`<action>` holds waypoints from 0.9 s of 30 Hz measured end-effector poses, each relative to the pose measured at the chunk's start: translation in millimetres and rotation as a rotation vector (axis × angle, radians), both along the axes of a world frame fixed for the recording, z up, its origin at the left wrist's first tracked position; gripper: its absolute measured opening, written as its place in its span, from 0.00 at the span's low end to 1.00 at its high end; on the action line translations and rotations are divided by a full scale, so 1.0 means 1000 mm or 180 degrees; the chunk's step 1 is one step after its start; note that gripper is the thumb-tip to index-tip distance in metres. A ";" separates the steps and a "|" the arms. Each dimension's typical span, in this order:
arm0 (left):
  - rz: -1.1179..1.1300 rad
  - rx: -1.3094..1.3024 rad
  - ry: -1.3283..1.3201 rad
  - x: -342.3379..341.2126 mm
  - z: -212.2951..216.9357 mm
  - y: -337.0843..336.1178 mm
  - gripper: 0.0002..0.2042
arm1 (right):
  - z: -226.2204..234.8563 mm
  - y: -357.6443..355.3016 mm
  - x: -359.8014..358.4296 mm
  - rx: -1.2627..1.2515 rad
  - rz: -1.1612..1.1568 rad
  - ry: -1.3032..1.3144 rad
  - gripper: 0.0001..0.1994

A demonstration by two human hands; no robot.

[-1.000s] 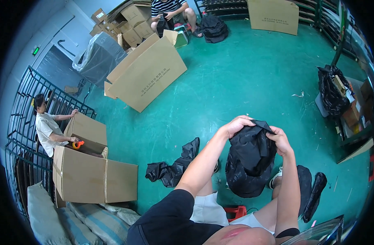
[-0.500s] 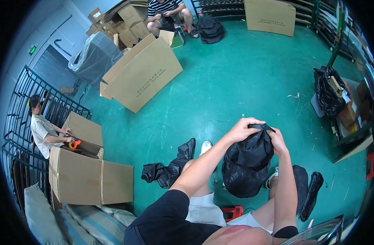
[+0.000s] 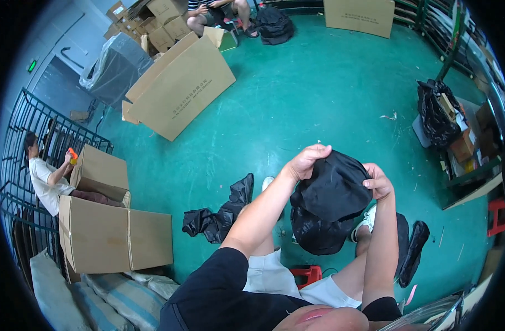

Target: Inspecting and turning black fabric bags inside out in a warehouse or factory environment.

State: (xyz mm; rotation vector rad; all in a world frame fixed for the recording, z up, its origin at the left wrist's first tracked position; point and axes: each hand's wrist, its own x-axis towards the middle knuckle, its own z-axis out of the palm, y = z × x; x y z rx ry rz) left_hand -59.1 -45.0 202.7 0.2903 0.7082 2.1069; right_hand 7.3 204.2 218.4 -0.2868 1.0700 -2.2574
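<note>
Between my two hands hangs a black fabric cover (image 3: 338,187), thin and rounded, its far edge spread wide. My left hand (image 3: 309,161) pinches its upper left edge, and my right hand (image 3: 378,181) grips the right edge with bent fingers. Just below is a rounded black bundle (image 3: 321,236) with a shinier, creased surface, between my legs; the cover hides its upper part. I cannot tell whether the two are joined. On the floor to the left lies a crumpled black cloth (image 3: 222,220). Beside my right leg lies a long black padded piece (image 3: 414,255).
A red stool (image 3: 307,276) is under me. Large cardboard boxes (image 3: 150,237) stand at left, where a co-worker (image 3: 51,179) holds an orange tape dispenser. An open carton (image 3: 180,94) and another seated person (image 3: 216,14) are farther off. A cluttered shelf (image 3: 467,138) stands right.
The black fabric, gathered between my hands before, is now spread out, with my hands wider apart. The co-worker at left has raised the tape dispenser. The whole view has shifted slightly.
</note>
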 end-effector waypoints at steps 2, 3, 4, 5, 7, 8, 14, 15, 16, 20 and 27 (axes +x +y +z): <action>0.0428 -0.0066 -0.0249 -0.004 -0.008 -0.005 0.16 | -0.003 0.007 -0.003 0.0236 0.0172 0.0139 0.26; 0.0855 -0.0124 -0.0514 -0.005 -0.009 -0.001 0.16 | -0.015 0.013 -0.002 0.0534 -0.0013 0.0194 0.25; 0.0822 -0.0005 -0.0546 -0.009 -0.010 -0.004 0.16 | -0.023 0.020 -0.003 0.0599 0.0027 0.0049 0.22; 0.0816 0.0091 -0.0592 -0.011 -0.009 -0.011 0.16 | -0.021 0.012 -0.007 0.0636 0.0090 -0.0112 0.20; 0.0885 0.0102 -0.0440 -0.010 0.003 -0.014 0.16 | -0.032 0.009 -0.013 0.0984 -0.0180 -0.0127 0.16; 0.0876 0.0150 -0.0302 -0.011 0.006 -0.012 0.16 | -0.036 0.005 -0.016 0.1236 -0.0384 -0.0051 0.14; 0.0703 0.0257 -0.0232 -0.015 -0.006 0.001 0.17 | -0.063 0.007 -0.021 0.4307 -0.1922 0.1216 0.11; 0.0690 0.0257 -0.0238 -0.014 -0.001 0.003 0.17 | -0.067 0.009 -0.023 0.4267 -0.2133 0.1034 0.10; 0.0729 0.0222 -0.0231 -0.012 0.005 0.005 0.15 | -0.071 0.012 -0.024 0.4272 -0.2142 0.1021 0.10; 0.1172 0.0158 -0.0067 -0.016 0.010 -0.001 0.14 | -0.063 0.017 -0.028 0.2246 -0.2749 -0.0081 0.09; 0.0815 0.0734 0.0475 -0.028 0.005 -0.040 0.17 | -0.032 0.038 -0.012 -0.0994 -0.1491 -0.0252 0.19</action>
